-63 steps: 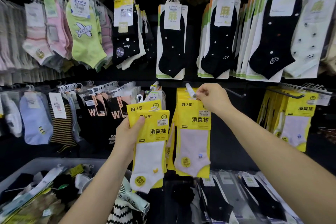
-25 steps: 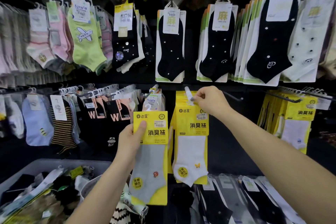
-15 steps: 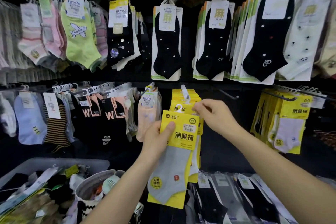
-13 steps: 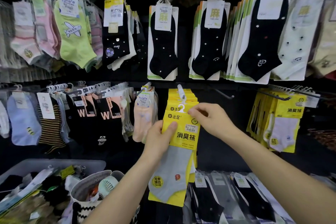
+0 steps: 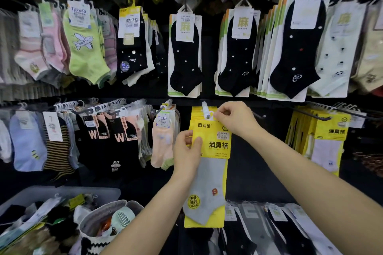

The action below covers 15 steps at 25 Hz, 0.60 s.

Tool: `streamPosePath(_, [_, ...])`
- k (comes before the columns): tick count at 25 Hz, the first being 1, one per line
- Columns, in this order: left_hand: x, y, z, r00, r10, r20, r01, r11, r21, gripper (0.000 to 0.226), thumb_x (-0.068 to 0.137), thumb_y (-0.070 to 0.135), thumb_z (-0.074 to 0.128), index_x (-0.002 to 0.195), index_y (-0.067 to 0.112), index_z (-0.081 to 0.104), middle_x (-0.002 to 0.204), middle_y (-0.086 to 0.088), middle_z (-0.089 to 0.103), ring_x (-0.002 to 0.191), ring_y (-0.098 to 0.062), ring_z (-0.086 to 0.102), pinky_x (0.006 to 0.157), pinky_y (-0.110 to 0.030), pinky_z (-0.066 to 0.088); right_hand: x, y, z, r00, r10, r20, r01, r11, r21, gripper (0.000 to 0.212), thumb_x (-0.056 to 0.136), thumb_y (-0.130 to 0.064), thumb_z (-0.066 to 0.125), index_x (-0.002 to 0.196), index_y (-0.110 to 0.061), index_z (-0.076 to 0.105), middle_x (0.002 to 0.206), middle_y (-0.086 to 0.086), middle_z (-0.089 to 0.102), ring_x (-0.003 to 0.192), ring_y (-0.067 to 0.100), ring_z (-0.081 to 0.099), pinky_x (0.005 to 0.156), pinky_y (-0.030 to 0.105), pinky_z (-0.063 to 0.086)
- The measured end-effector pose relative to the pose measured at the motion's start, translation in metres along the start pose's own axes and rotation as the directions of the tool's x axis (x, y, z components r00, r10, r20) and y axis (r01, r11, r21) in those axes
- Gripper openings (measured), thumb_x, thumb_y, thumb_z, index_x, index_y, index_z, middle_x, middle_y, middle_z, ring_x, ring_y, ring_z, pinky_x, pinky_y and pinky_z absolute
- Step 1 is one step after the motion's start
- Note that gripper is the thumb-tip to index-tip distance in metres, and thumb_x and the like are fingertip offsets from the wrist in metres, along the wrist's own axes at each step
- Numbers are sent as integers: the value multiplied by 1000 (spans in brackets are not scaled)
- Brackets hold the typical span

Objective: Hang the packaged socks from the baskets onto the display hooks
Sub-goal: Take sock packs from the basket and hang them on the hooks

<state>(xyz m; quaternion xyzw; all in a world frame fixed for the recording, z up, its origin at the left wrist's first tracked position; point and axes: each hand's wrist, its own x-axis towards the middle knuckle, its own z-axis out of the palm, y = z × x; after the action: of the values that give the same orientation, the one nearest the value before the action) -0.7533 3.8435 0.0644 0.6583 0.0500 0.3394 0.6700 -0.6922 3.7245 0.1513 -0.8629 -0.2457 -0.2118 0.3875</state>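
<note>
1. Left hand point(image 5: 186, 151) grips the yellow pack point(image 5: 209, 182) by its header. Right hand point(image 5: 234, 118) pinches its hanger at the hook point(image 5: 205, 107) tip.
2. The pack seems not fully on. Hung packs point(image 5: 195, 115) sit behind it.
3. The basket point(image 5: 83, 189) holds more socks to hang.

Black shop wall point(image 5: 259, 172), lit from the front.
The wall is matt black and runs the full width of the view. A dark band point(image 5: 132, 94) crosses it level, splitting an upper tier from a lower one. Light is even and soft; the gaps lie in deep shadow.
</note>
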Motion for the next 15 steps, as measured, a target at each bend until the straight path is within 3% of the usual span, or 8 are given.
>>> streamPosePath(3, [1,-4,-7,1000,-28,10,29,999,-39,14,91,9,55,89,23,52,91,-5,62,75,-12,61,64,-23,50,2,-2,4,995,1,100,-1,1000,4,12,86,-23,63,76,-19,69,73,-9,60,72,9,56,63,25,46])
streamPosePath(8, [0,-4,-7,994,-62,89,77,981,-177,8,93,7,53,95,14,53,93,-11,70,78,-22,67,73,-40,54,1,-1,-5,984,58,168,-92,974,206,11,86,-19,64,77,-15,70,80,0,65,79,14,60,76,32,51])
streamPosePath(12, [0,-6,-7,993,-61,99,78,980,-185,8,93,7,53,96,15,53,93,-11,69,77,-20,66,72,-38,54,2,-3,-9,988,21,151,-35,995,92,13,86,-19,63,75,-16,69,84,-2,66,82,15,60,78,33,51])
streamPosePath(15, [-1,-12,-13,999,2,39,0,999,-46,10,91,12,57,89,21,54,80,-2,56,68,-8,54,64,-24,47,-1,-4,-5,987,18,157,-27,998,52,13,87,-19,62,77,-14,70,79,-5,65,77,13,59,71,29,50])
